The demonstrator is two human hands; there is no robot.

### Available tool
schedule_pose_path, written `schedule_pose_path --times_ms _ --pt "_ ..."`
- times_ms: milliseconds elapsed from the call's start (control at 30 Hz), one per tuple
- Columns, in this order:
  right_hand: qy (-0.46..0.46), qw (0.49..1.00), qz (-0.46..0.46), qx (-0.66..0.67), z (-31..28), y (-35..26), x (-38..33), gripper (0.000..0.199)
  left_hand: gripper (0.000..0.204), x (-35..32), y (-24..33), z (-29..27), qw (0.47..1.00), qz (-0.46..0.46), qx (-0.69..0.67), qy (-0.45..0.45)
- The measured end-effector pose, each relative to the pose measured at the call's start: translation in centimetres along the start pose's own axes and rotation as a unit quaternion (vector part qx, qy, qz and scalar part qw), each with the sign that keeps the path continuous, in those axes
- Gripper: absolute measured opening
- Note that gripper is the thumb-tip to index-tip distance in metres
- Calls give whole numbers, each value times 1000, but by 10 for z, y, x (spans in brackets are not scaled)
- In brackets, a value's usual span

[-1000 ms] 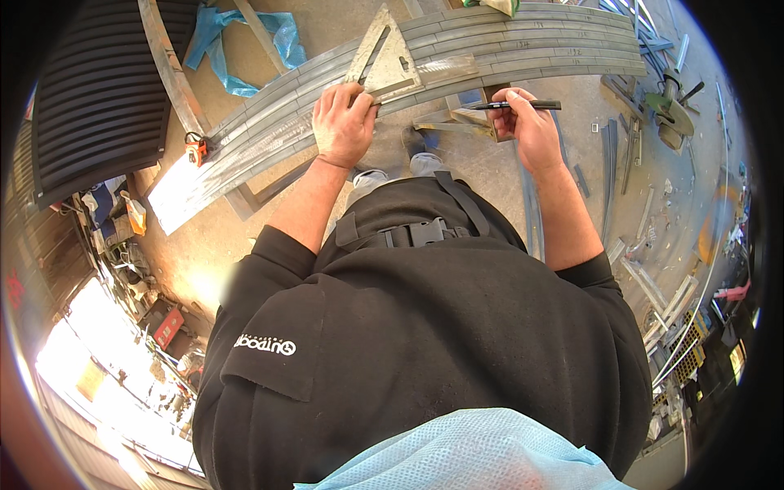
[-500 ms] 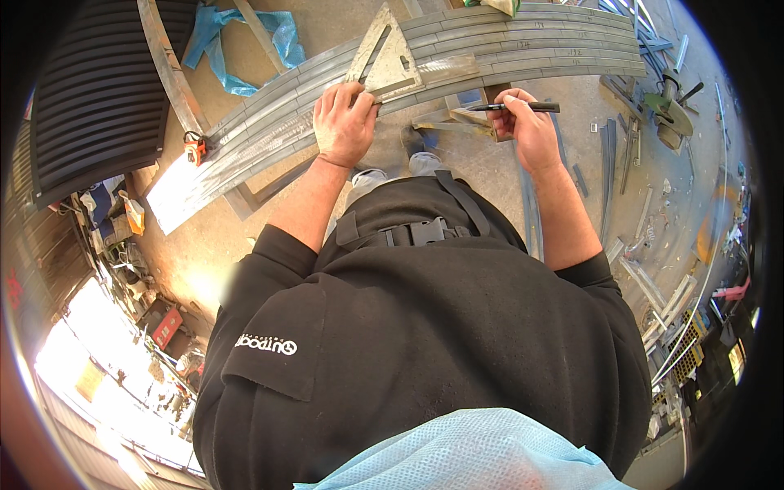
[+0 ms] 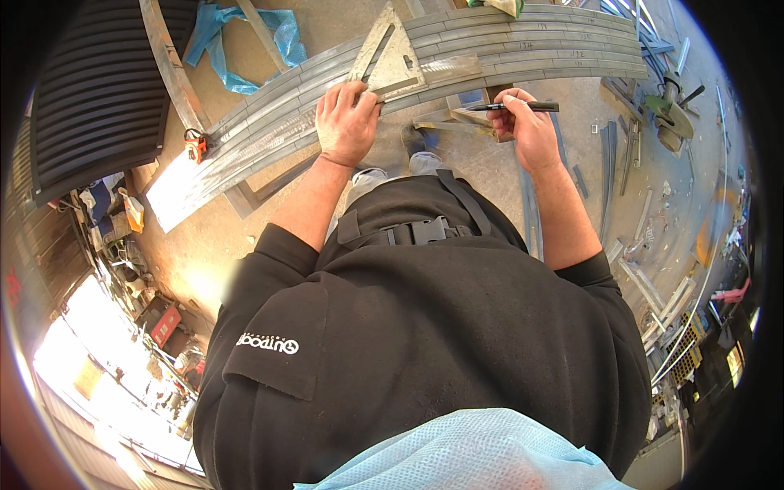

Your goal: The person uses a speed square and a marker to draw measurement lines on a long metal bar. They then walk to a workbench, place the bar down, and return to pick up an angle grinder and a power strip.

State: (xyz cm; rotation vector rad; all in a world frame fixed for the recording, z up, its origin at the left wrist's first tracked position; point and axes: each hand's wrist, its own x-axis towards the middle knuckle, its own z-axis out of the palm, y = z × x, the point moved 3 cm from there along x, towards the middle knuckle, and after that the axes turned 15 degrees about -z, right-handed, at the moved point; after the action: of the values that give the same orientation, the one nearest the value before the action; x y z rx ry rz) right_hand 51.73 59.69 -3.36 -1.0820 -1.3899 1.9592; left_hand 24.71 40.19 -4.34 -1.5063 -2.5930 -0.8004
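Note:
A metal triangular square (image 3: 406,79) lies across a row of long grey metal bars (image 3: 539,42), its tip pointing away from me. My left hand (image 3: 347,126) is closed at the square's near left corner, fingers curled over it and the nearest bar. Between the thumb and fingers of my right hand (image 3: 527,126) is a black marker (image 3: 542,107), held nearly level with its tip toward the left. That hand hovers just on my side of the bars, right of the square. What lies under my left palm is hidden.
An orange tape measure (image 3: 195,145) rests at the bars' left end. Green-and-white cloth (image 3: 505,6) lies at the far edge. Blue plastic sheeting (image 3: 216,49), black corrugated panels (image 3: 102,98), and a round-plated tool (image 3: 671,121) surround the work. Metal offcuts (image 3: 608,167) litter the floor at right.
The view has shifted very slightly. Both hands, the marker and the square keep nearly the same places.

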Motion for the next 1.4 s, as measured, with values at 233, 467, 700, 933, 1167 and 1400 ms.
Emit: schedule_pose_path --times_ms 233,467,700,933,1167,1400 --pt "2 1000 4 0 3 -1 0 21 20 0 1 -1 1000 -2 -1 -2" --pt "-9 999 -48 15 20 -7 10 20 19 0 1 -1 1000 -4 -5 -4" --pt "-62 963 -206 -162 54 -3 42 11 18 0 0 0 1000 -4 -6 3" --pt "-83 882 -367 -283 80 -5 39 12 19 -2 -1 1 1000 -8 -8 3" --pt "-87 837 -425 -335 87 -3 37 16 19 -2 -2 1 1000 -16 -24 4" --pt "-88 819 -445 -351 90 0 35 16 18 -1 -1 -1 1000 -16 -23 -3"
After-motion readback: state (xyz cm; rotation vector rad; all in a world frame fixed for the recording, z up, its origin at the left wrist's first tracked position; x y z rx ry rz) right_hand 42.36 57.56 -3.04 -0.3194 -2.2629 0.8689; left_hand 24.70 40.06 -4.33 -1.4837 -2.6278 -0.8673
